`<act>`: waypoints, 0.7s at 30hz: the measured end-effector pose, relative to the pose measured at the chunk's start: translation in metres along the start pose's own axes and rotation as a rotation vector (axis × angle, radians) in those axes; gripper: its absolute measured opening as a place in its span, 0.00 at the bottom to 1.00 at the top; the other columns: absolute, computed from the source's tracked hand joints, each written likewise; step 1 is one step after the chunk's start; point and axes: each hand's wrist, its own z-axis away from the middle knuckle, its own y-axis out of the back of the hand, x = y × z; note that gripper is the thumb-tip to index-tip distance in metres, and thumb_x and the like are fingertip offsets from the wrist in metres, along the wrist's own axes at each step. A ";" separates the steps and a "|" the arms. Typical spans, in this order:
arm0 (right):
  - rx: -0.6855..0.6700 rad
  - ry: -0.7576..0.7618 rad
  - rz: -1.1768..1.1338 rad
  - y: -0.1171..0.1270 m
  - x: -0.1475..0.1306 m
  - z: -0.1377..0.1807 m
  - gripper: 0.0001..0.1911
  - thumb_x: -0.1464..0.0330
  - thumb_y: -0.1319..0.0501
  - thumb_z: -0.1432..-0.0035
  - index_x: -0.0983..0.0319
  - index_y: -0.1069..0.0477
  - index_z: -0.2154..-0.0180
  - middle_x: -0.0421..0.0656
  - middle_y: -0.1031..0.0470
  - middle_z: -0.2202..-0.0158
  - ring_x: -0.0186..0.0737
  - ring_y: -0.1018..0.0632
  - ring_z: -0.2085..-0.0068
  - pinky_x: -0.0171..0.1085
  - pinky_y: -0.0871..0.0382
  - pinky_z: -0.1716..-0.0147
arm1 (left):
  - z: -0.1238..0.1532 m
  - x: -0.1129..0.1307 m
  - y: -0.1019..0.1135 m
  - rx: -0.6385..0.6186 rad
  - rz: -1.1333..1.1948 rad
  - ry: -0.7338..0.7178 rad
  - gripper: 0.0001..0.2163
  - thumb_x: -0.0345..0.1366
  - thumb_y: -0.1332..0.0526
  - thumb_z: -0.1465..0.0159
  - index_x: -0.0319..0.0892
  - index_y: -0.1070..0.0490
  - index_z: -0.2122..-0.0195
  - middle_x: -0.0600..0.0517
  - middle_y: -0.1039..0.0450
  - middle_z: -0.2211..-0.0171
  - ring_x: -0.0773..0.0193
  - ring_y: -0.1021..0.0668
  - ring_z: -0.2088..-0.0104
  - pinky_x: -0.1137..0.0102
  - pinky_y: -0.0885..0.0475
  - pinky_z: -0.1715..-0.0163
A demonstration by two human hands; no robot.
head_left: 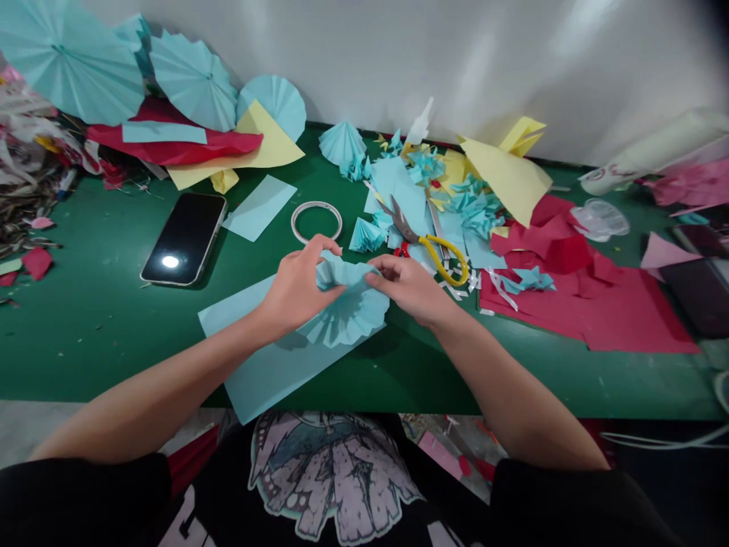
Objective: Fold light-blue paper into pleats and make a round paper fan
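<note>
A light blue pleated paper fan [347, 313] is held between my two hands, over a flat light blue paper sheet [285, 377] on the green table. My left hand [301, 285] grips its left side, thumb and forefinger curled over the folds. The fingers of my right hand [403, 285] pinch the fan's upper right edge. Just beyond my hands lie a tape roll [317, 222] and a small blue pleated piece [367, 235]. Scissors with yellow handles [436, 254] rest beyond my right hand.
A phone [185, 239] lies at left beside a blue paper strip [262, 207]. Large blue paper rosettes [194, 80] lean at the back left. A glue bottle [420, 125] stands near the wall. Red paper [632, 315], yellow paper [506, 173] and blue scraps cover the right side.
</note>
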 end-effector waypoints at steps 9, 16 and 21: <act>-0.114 0.049 -0.135 -0.001 0.001 0.001 0.12 0.60 0.41 0.48 0.63 0.31 0.73 0.42 0.31 0.69 0.32 0.31 0.70 0.36 0.38 0.69 | 0.000 -0.001 0.000 0.050 0.036 -0.031 0.15 0.33 0.38 0.48 0.44 0.40 0.61 0.55 0.29 0.63 0.63 0.24 0.66 0.71 0.34 0.67; -0.158 -0.050 -0.165 -0.002 0.000 0.002 0.15 0.57 0.39 0.50 0.62 0.35 0.76 0.37 0.37 0.78 0.30 0.36 0.76 0.34 0.42 0.74 | 0.001 -0.002 -0.001 0.094 0.030 -0.064 0.15 0.33 0.38 0.49 0.45 0.40 0.62 0.56 0.29 0.62 0.64 0.25 0.64 0.72 0.33 0.67; -0.045 -0.102 -0.152 0.004 -0.004 0.002 0.15 0.57 0.37 0.52 0.62 0.35 0.76 0.35 0.38 0.80 0.29 0.36 0.77 0.33 0.44 0.77 | 0.000 0.000 0.001 0.145 0.037 0.003 0.16 0.34 0.37 0.49 0.45 0.40 0.62 0.55 0.30 0.62 0.63 0.24 0.64 0.73 0.33 0.69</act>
